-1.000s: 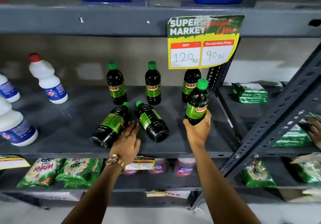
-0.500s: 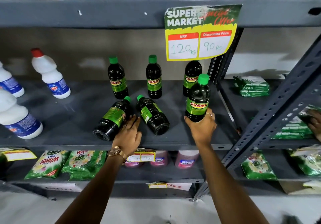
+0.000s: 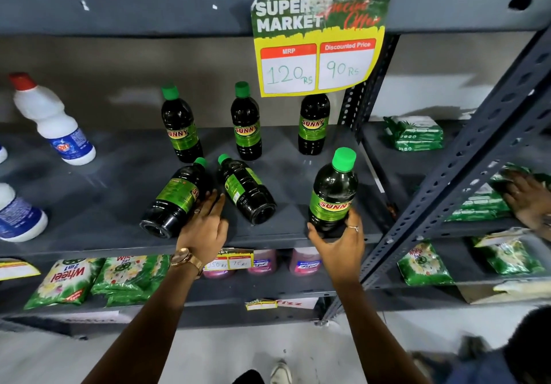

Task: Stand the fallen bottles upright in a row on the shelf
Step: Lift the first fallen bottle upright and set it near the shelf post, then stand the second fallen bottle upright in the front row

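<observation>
Three dark green-capped bottles stand in a row at the back of the grey shelf (image 3: 98, 205): left (image 3: 180, 129), middle (image 3: 246, 126), right (image 3: 313, 124). Two more lie on their sides in front. My left hand (image 3: 205, 225) rests on the left fallen bottle (image 3: 176, 202), fingers spread over its label. The other fallen bottle (image 3: 246, 193) lies just right of that hand, untouched. My right hand (image 3: 337, 246) is closed around the base of an upright bottle (image 3: 334, 193) near the shelf's front right edge.
White bottles (image 3: 50, 121) stand at the shelf's left. A yellow price sign (image 3: 316, 44) hangs from the shelf above. A slanted metal upright (image 3: 465, 157) borders the right side. Green packets (image 3: 414, 133) fill the neighbouring rack, where another person's hand (image 3: 527, 202) reaches. Detergent packs (image 3: 65, 279) lie below.
My right hand has brought the upright bottle down and toward the shelf's front edge. My left hand stays on the left fallen bottle, which has not moved.
</observation>
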A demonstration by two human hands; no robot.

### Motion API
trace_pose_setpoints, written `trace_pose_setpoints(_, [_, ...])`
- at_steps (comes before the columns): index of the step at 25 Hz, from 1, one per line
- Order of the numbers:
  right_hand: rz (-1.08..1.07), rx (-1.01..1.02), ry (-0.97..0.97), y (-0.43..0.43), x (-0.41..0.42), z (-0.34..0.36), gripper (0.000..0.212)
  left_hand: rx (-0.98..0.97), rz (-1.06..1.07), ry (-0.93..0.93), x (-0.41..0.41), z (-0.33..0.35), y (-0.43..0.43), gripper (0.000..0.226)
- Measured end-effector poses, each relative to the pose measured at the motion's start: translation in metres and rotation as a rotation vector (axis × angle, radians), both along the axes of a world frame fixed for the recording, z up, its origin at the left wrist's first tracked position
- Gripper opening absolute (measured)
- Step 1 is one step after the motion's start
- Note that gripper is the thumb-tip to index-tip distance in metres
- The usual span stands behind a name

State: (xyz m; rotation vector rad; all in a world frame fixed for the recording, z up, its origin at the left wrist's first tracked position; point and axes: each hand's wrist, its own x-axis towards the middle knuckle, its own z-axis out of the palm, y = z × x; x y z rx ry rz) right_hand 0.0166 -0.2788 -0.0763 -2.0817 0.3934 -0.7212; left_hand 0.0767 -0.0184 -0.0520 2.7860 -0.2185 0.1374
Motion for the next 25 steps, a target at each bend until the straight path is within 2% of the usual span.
trace_pose_setpoints(9, [0.022, 0.014, -0.015, -0.001, -0.004, 0.000, 0.081, -0.030, -0.041, 0.000, 0.002, -0.002, 0.004, 0.055])
trace_pose_setpoints(12, [0.053, 0.154, -0.075, 0.003, -0.015, 0.010, 0.112, -0.108, -0.072, 0.030, -0.002, 0.007, 0.004, 0.054])
trace_pose_setpoints(13, [0.030, 0.139, -0.111, 0.008, -0.025, 0.010, 0.116, -0.154, -0.087, 0.039, -0.008, 0.013, 0.005, 0.055])
trace_pose_setpoints(15, [-0.028, -0.061, -0.150, 0.034, -0.053, 0.013, 0.102, -0.200, -0.198, -0.026, -0.028, 0.023, 0.014, 0.057])
trace_pose_setpoints(18, [0.239, -0.287, -0.170, 0.094, -0.055, 0.034, 0.073, -0.167, -0.406, -0.159, -0.043, 0.042, 0.048, 0.053])
trace_pose_setpoints(19, [0.308, -0.333, -0.137, 0.109, -0.038, 0.047, 0.071, -0.172, -0.409, -0.213, -0.038, 0.049, 0.062, 0.051])
trace_pose_setpoints(21, [0.295, -0.399, 0.027, 0.129, 0.009, 0.075, 0.081, -0.200, -0.315, -0.272, -0.023, 0.059, 0.096, 0.051])
trace_pose_setpoints(23, [0.293, -0.359, 0.351, 0.129, 0.063, 0.094, 0.094, -0.224, -0.176, -0.274, -0.002, 0.061, 0.131, 0.051])
trace_pose_setpoints(25, [0.358, -0.199, 0.701, 0.122, 0.103, 0.104, 0.077, -0.223, -0.067, -0.180, 0.021, 0.048, 0.159, 0.052])
